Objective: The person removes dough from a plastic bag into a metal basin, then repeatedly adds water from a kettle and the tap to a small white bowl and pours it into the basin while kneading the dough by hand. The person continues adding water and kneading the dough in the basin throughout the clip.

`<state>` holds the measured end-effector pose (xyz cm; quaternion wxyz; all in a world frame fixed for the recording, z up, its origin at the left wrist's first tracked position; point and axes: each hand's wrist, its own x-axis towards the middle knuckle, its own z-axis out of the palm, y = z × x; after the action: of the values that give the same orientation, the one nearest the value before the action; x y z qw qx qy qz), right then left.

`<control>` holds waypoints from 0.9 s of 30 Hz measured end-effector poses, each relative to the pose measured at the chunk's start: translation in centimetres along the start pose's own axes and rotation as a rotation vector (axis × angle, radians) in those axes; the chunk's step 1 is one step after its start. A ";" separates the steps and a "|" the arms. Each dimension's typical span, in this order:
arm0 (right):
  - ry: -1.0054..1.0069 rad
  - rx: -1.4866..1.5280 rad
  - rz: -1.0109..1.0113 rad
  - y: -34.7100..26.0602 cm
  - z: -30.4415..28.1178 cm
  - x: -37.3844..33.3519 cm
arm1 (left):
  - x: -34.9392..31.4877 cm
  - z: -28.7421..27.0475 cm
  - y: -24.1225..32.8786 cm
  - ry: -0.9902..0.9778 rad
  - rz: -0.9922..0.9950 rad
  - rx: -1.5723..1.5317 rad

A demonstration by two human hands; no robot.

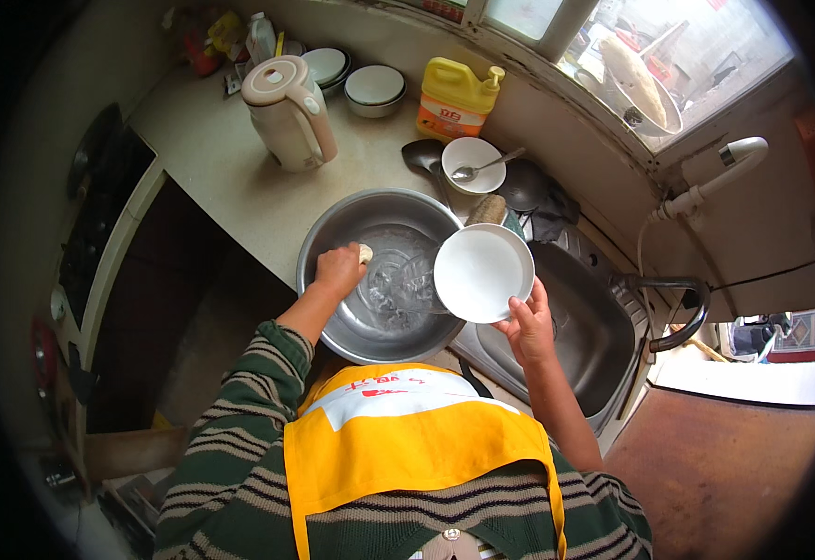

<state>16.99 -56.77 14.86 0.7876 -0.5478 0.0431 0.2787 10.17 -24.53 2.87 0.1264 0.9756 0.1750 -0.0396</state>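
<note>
Over a wide steel basin (319, 233), my right hand (532, 325) grips a white bowl (484, 271) by its near right rim. The bowl is tilted to the left, and clear water (415, 285) runs from its edge into the basin. Closed above the basin's left part, my left hand (338, 271) holds a small pale wad (365, 253); whether it is a cloth or a sponge cannot be made out. Shallow water lies in the bottom of the basin.
A metal sink (594, 317) with a curved tap (692, 299) lies right of the basin. Behind stand a bowl with a spoon (464, 174), a black ladle (422, 156), a yellow detergent jug (458, 98), a kettle (286, 117) and stacked bowls (375, 89).
</note>
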 end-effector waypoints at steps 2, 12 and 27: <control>0.013 -0.026 -0.014 -0.2 0.3 -0.1 | 0.0 0.2 0.1 -0.033 -0.042 0.035; 0.007 -0.275 -0.225 -1.0 -0.3 -0.2 | 0.3 0.5 2.6 -0.111 -0.099 0.147; -0.018 -0.394 -0.409 -2.2 0.5 -0.6 | -0.6 3.0 3.1 -0.026 0.313 0.396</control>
<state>17.50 -57.11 17.15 0.7063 -0.6851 -0.1300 0.1219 10.63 -28.35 0.74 -0.0603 0.9960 0.0089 -0.0655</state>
